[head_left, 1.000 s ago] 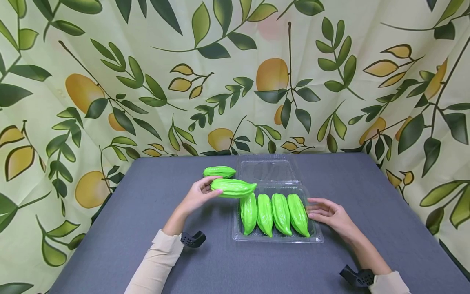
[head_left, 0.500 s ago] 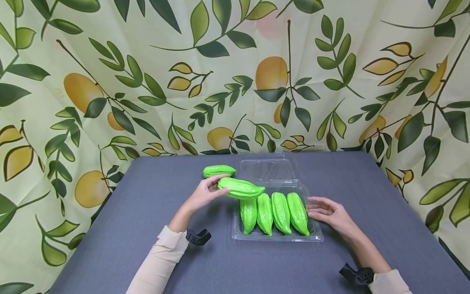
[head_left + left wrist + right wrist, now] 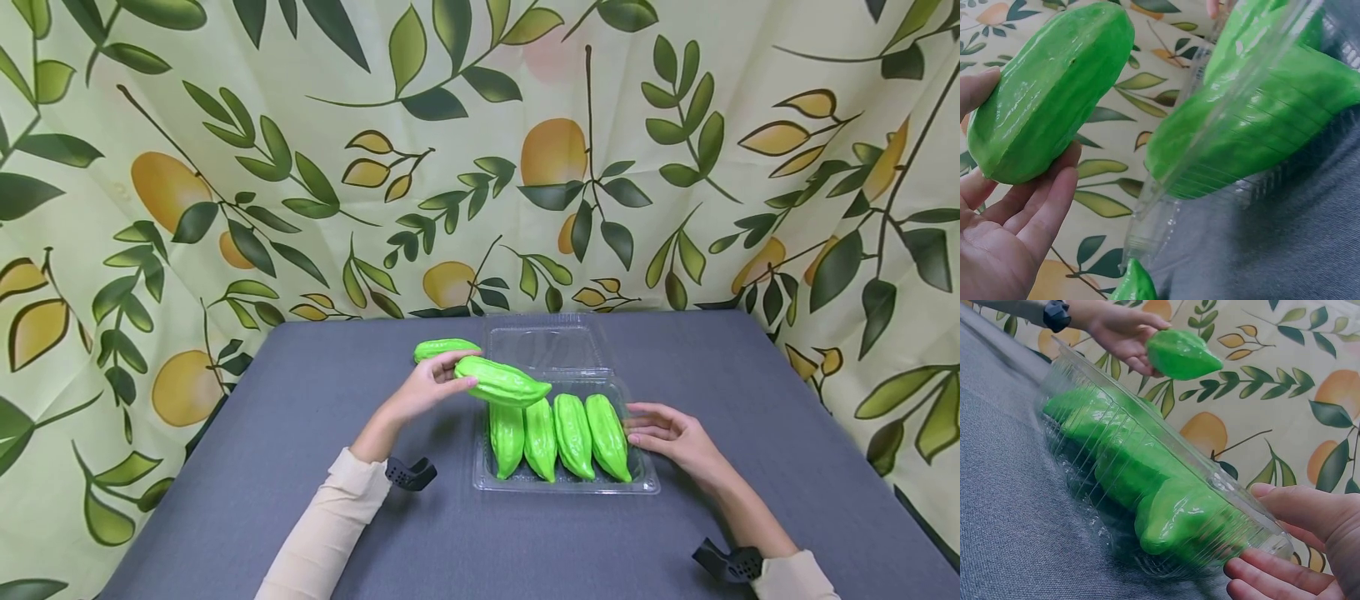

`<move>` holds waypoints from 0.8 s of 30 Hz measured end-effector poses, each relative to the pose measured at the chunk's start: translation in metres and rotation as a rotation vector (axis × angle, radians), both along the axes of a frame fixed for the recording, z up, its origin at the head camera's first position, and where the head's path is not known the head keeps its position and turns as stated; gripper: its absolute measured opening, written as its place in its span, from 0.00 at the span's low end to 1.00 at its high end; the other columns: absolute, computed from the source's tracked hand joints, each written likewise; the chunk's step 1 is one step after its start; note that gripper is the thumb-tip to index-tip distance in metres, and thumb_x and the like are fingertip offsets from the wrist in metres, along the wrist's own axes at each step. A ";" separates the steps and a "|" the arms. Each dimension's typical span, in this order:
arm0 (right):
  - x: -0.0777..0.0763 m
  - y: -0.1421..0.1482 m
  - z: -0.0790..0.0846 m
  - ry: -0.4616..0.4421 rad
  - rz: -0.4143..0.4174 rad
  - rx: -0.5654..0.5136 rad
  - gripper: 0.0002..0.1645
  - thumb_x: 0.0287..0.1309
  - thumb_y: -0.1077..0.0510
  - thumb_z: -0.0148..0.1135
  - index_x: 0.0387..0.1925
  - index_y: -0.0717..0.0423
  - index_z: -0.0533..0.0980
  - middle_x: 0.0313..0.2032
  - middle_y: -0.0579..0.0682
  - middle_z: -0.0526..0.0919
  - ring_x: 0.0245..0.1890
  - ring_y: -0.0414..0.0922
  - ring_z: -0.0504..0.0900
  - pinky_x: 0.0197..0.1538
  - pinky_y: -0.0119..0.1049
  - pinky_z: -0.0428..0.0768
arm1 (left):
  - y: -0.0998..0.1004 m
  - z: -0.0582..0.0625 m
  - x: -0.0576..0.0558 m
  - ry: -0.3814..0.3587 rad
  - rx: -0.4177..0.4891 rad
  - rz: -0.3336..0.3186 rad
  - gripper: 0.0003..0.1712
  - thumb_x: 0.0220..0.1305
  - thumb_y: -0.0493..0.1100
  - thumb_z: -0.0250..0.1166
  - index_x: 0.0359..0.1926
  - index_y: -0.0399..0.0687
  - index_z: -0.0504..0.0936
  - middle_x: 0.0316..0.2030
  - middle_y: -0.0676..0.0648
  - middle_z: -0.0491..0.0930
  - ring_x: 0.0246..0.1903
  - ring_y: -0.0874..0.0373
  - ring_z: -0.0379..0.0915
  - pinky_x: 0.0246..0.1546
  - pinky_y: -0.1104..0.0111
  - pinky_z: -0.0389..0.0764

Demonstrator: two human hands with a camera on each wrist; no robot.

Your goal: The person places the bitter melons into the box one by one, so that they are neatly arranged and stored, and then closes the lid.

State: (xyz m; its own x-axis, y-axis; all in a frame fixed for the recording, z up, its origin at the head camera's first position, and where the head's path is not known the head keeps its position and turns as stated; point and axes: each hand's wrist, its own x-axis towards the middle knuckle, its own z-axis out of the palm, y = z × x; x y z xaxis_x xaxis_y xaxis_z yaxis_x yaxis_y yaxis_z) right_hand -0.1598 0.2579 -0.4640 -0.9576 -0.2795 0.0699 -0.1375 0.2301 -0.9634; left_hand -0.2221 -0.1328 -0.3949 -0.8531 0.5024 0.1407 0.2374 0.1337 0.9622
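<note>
My left hand (image 3: 429, 387) holds a bright green bitter melon (image 3: 501, 382) by its blunt end, above the left side of a clear plastic clamshell box (image 3: 567, 490). Its pointed tip faces right. In the left wrist view, the thumb and fingers lie on opposite sides of this melon (image 3: 1054, 94). Several more green bitter melons (image 3: 574, 437) lie side by side inside the box, tips toward me. My right hand (image 3: 675, 437) rests at the box's right wall with fingers fairly straight. The right wrist view shows its thumb (image 3: 1263, 489) by the rim and fingertips (image 3: 1238, 565) along the outer wall.
Another green bitter melon (image 3: 444, 348) lies on the grey tablecloth (image 3: 330, 358) behind my left hand, partly hidden. The box's transparent lid (image 3: 547, 346) is folded back toward the rear. A curtain with fruit and leaf prints (image 3: 480, 233) hangs behind the table.
My left hand has carried its bitter melon to the right, farther over the box, and the tip has tilted down. The right hand stays at the box's side.
</note>
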 end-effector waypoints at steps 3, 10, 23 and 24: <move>0.000 0.000 0.000 -0.004 -0.005 0.003 0.32 0.60 0.62 0.63 0.61 0.75 0.64 0.42 0.27 0.84 0.42 0.27 0.84 0.44 0.21 0.81 | 0.001 0.004 -0.001 -0.014 -0.004 -0.007 0.29 0.64 0.37 0.62 0.65 0.31 0.68 0.55 0.28 0.73 0.40 0.72 0.77 0.44 0.79 0.80; 0.000 -0.001 0.000 -0.008 -0.014 0.014 0.32 0.59 0.62 0.63 0.61 0.74 0.65 0.41 0.26 0.84 0.42 0.26 0.83 0.44 0.21 0.81 | 0.008 0.007 -0.005 -0.054 -0.024 -0.041 0.31 0.65 0.40 0.62 0.66 0.34 0.67 0.57 0.31 0.74 0.42 0.72 0.77 0.47 0.78 0.79; 0.000 -0.001 0.001 -0.016 -0.012 0.004 0.32 0.60 0.62 0.63 0.60 0.74 0.65 0.41 0.26 0.84 0.42 0.26 0.84 0.44 0.20 0.81 | 0.027 0.013 -0.012 -0.058 -0.038 -0.018 0.29 0.65 0.41 0.60 0.67 0.42 0.68 0.49 0.43 0.80 0.41 0.69 0.77 0.50 0.74 0.79; 0.000 -0.001 0.001 -0.013 -0.010 0.002 0.31 0.60 0.62 0.63 0.60 0.74 0.65 0.41 0.27 0.84 0.42 0.26 0.84 0.44 0.20 0.81 | 0.028 0.014 -0.012 -0.058 -0.038 -0.017 0.29 0.65 0.41 0.60 0.67 0.42 0.68 0.49 0.44 0.80 0.41 0.69 0.76 0.50 0.74 0.79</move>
